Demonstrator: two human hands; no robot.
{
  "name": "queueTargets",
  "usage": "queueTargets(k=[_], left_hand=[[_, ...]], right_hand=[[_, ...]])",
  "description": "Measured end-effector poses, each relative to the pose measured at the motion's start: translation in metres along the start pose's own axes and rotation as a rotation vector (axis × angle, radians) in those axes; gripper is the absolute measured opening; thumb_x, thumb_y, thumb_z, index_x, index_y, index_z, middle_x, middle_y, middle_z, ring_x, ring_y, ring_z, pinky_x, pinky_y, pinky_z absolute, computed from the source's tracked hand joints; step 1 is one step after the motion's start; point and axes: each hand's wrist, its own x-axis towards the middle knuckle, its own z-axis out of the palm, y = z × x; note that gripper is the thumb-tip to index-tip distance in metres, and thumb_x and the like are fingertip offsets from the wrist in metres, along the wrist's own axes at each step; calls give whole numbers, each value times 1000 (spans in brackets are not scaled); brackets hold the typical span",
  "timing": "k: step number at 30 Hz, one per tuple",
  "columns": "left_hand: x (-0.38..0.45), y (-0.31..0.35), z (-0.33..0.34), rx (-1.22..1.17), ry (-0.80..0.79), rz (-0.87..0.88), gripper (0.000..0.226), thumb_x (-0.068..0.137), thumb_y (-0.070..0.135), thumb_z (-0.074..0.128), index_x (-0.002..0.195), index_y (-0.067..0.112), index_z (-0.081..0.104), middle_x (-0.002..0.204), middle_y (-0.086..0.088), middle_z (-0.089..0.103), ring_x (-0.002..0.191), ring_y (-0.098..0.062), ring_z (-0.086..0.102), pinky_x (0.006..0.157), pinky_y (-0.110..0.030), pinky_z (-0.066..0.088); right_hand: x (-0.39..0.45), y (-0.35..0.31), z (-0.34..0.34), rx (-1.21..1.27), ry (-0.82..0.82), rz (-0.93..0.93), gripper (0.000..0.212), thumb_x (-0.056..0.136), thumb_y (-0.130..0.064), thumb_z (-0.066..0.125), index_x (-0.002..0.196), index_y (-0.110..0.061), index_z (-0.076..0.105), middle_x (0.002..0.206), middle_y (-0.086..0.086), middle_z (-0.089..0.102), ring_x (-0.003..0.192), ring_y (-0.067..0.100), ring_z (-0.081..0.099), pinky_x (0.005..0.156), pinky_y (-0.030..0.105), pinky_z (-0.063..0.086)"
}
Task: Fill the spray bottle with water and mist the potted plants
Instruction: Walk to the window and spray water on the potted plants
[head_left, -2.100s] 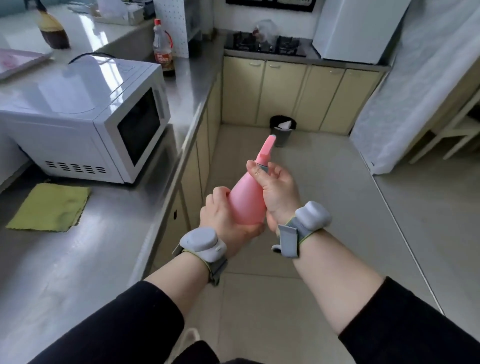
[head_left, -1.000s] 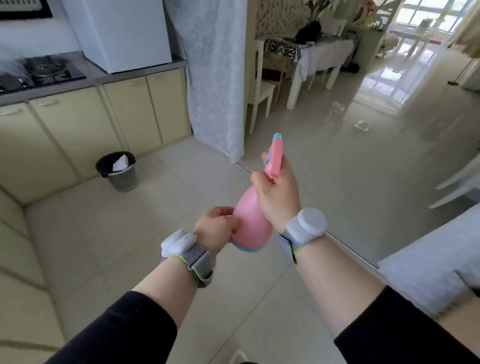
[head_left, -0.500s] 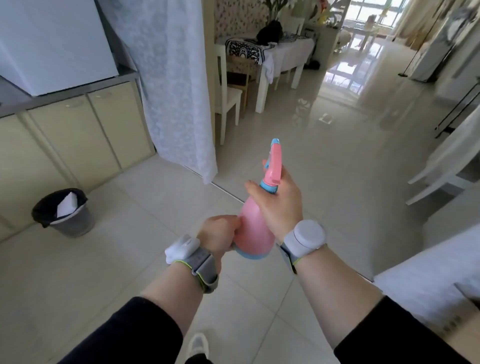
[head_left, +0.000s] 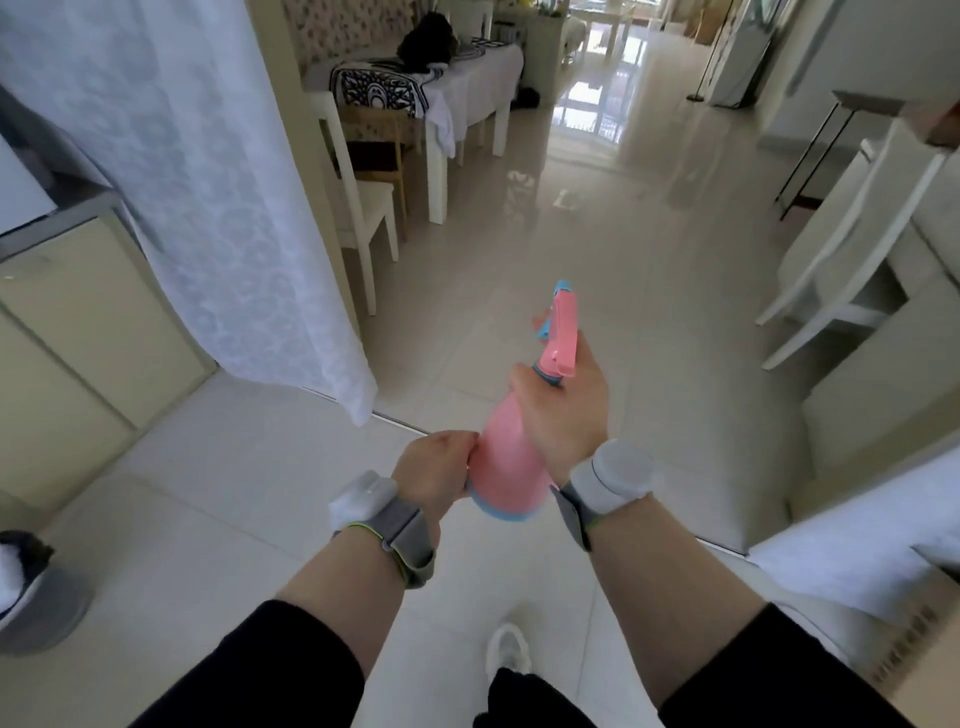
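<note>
Closer now, curtain (head_left: 171, 171) and chair (head_left: 363, 208) flank the doorway; right hand (head_left: 563, 415) grips the spray bottle (head_left: 506, 467), left hand (head_left: 434, 475) pinching its base.

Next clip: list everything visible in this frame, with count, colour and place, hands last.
spray bottle: 1, pink with blue base and nozzle, centre, held in both hands
curtain: 1, white lace, left, hanging to the floor
cabinets: cream, far left
bin: 1, grey, lower left edge
table: 1, white, patterned cloth on it, top centre
chair: 1, white with wooden back, at the table
dark bag: 1, on the table
floor: glossy cream tiles
shoe: 1, white, bottom centre
left hand: grips the bottle's base
right hand: grips the bottle's neck
</note>
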Motion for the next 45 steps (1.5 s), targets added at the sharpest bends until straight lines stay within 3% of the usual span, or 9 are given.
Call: queueTargets(k=[4, 9, 14, 17, 23, 28, 33, 41, 45], left_hand=[[53, 28, 16, 65, 15, 29, 28, 90, 11, 47, 94, -11, 63, 102, -31, 66, 94, -41, 66, 89, -49, 54], [144, 85, 50, -2, 61, -45, 24, 91, 11, 47, 80, 0, 64, 104, -29, 68, 89, -39, 69, 85, -48, 57], [217, 137, 67, -11, 83, -39, 28, 91, 14, 46, 89, -5, 67, 101, -30, 69, 88, -40, 70, 88, -49, 55], [264, 159, 69, 29, 47, -49, 29, 94, 13, 43, 83, -3, 65, 101, -29, 68, 92, -39, 68, 89, -50, 54], [374, 214, 66, 33, 17, -50, 27, 90, 18, 48, 75, 2, 64, 88, -23, 68, 74, -34, 67, 86, -48, 57], [468, 280, 63, 81, -34, -4, 30, 89, 20, 49, 77, -1, 67, 90, -29, 71, 82, -38, 71, 87, -53, 55], [554, 336, 78, 125, -77, 35, 32, 88, 21, 52, 62, 8, 67, 90, -28, 72, 81, -39, 71, 85, -53, 56], [673, 391, 128, 155, -106, 12, 31, 70, 34, 55, 62, 7, 68, 86, -28, 72, 82, -41, 71, 84, -54, 56], [748, 445, 162, 92, -66, -4, 31, 87, 23, 53, 64, 8, 67, 92, -27, 72, 82, -38, 71, 84, -53, 56]], right_hand=[[61, 14, 12, 1, 12, -1, 52, 74, -4, 59, 123, -19, 56, 101, -6, 59, 82, 9, 50, 79, 21, 40], [168, 23, 29, -14, -17, -27, 52, 75, -4, 60, 125, -18, 56, 118, 0, 63, 95, 12, 55, 79, 13, 38], [257, 27, 52, -12, -12, -42, 51, 75, -1, 59, 123, -17, 57, 100, -6, 62, 75, -3, 54, 67, -2, 32], [302, 33, 71, -27, -29, -29, 50, 75, 0, 60, 122, -16, 57, 92, -5, 59, 70, -1, 52, 66, 3, 34], [405, 44, 124, -21, -23, -24, 54, 76, -3, 59, 127, -19, 53, 115, -11, 59, 91, 1, 53, 76, 6, 37], [501, 42, 164, -21, 51, 3, 54, 75, -6, 61, 126, -22, 53, 120, -11, 60, 95, -1, 56, 86, 18, 42], [593, 48, 188, -21, 121, 25, 56, 76, -6, 61, 129, -21, 51, 126, -7, 58, 111, 12, 55, 97, 33, 44], [729, 88, 204, -30, 139, 41, 60, 76, -8, 62, 133, -22, 48, 127, -8, 58, 110, 7, 52, 93, 27, 41], [829, 99, 213, -15, 108, 5, 58, 76, -7, 62, 131, -21, 49, 125, -8, 58, 105, 3, 50, 90, 23, 38]])
